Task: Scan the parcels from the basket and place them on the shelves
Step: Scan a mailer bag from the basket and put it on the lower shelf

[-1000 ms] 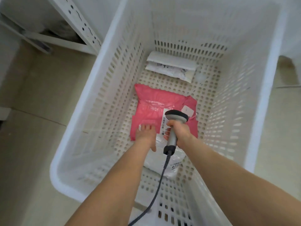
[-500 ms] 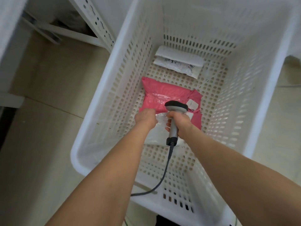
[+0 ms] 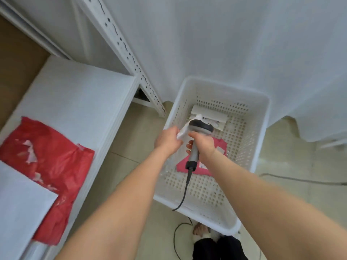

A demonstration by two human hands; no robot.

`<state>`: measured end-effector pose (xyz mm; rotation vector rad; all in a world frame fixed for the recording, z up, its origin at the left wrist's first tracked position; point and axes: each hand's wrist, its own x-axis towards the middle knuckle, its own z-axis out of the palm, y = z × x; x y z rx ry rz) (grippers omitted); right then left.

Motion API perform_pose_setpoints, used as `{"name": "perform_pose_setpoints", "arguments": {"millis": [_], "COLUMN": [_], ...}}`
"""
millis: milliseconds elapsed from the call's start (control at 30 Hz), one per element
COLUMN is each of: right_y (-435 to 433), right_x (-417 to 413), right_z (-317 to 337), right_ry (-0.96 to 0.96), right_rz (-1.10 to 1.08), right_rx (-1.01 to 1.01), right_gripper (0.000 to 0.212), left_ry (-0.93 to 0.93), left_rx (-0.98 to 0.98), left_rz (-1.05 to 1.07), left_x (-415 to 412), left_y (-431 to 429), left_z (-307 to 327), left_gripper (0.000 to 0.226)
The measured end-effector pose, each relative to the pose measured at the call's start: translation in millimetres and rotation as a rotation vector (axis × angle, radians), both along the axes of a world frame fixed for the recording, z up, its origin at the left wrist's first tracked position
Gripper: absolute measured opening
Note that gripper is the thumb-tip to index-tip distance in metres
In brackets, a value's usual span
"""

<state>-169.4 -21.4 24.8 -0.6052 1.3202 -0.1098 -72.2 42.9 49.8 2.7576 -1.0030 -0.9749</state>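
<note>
A white metal shelving unit with a pale padded deck [image 3: 78, 102] fills the left side, its perforated upright slanting toward the floor. Beside it on the tiles stands a white perforated plastic basket [image 3: 225, 85]. On the shelf deck lies a flat red plastic mailer bag [image 3: 50, 166], partly covered at the near end by a plain white sheet or packet [image 3: 18, 203]; which of the two, I cannot tell. Inside the basket, a pink plastic mailer with a white label [image 3: 219, 143] rests on the floor of the crate, and a folded white parcel [image 3: 210, 113] lies against the far wall.

Both arms reach out over the basket. The right hand [image 3: 203, 145] is wrapped round the handle of a grey corded handheld barcode scanner [image 3: 201, 126], head pointing away and down. The left hand [image 3: 169, 139] pinches a small crumpled white plastic parcel [image 3: 183, 132], held above the basket just beside the scanner head.

This looks like the scanning step for that small parcel. Next, its label probably needs turning flat toward the scanner window, since the crumpled film may hide the barcode; then it goes left onto the shelf
</note>
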Motion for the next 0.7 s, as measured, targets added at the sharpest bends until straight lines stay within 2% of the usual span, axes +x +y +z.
{"name": "perform_pose_setpoints", "arguments": {"millis": [100,233,367,467,567,600,700], "right_y": [1.6,8.9,20.7,27.1,30.0,33.9,51.7], "right_x": [10.3,19.5,24.7,27.4,27.9,23.0,3.3], "right_z": [70.3,160.7,238.1,271.7,291.1,311.3,372.5], "right_ry": [-0.037,-0.072,-0.134,-0.191,-0.254,-0.262,-0.239], "right_rz": [-0.011,0.031,0.068,0.055,0.011,0.011,0.029], "right_rx": [-0.064,-0.154,-0.193,-0.22,-0.192,-0.174,-0.194], "right_gripper": [0.025,0.047,0.051,0.085,0.103,0.096,0.036], "left_ry": [-0.056,-0.176,-0.293,-0.371,-0.399,-0.398,-0.33], "left_rx": [-0.034,-0.077,-0.138,-0.209,-0.306,-0.335,-0.417], "left_rz": [-0.032,-0.086,-0.128,-0.143,-0.121,-0.123,-0.103], "left_x": [6.4,7.9,0.0,-11.9,-25.3,-29.1,-39.5], "left_y": [2.9,11.8,26.4,38.4,52.8,57.6,74.3], "left_z": [75.7,174.6,253.7,301.1,340.5,352.8,384.7], "left_gripper": [0.014,0.016,0.011,0.002,0.008,0.01,0.014]}}
